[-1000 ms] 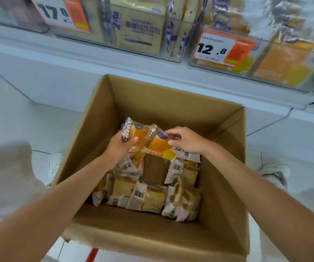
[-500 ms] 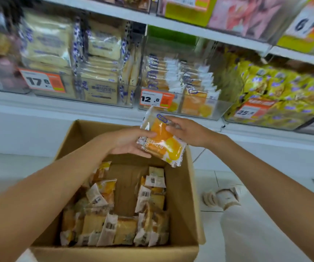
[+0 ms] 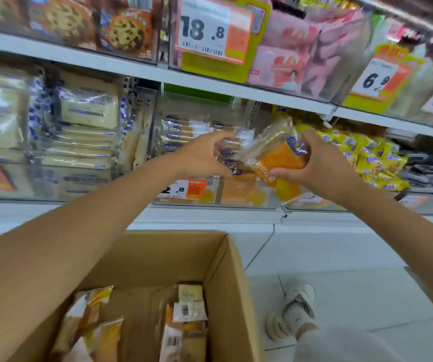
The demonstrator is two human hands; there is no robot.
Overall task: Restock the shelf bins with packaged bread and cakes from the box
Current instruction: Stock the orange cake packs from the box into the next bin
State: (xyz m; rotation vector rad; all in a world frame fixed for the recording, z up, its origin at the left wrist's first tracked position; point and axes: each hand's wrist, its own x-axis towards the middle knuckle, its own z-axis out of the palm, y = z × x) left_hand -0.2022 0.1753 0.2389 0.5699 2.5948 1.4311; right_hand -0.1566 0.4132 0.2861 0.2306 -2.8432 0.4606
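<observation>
The right hand point(image 3: 323, 169) grips an orange cake packet point(image 3: 279, 159) above the clear shelf bin point(image 3: 239, 198), at 12 o'clock from the cardboard box point(image 3: 232, 273). At the packet's 9 o'clock the left hand point(image 3: 201, 156) curls against stacked packets point(image 3: 175, 137); I cannot tell whether it grips any.

Arms outstretched, left hand point(image 3: 200, 157) curled, right hand's point(image 3: 326, 167) grip round cake packet point(image 3: 279, 155)
</observation>
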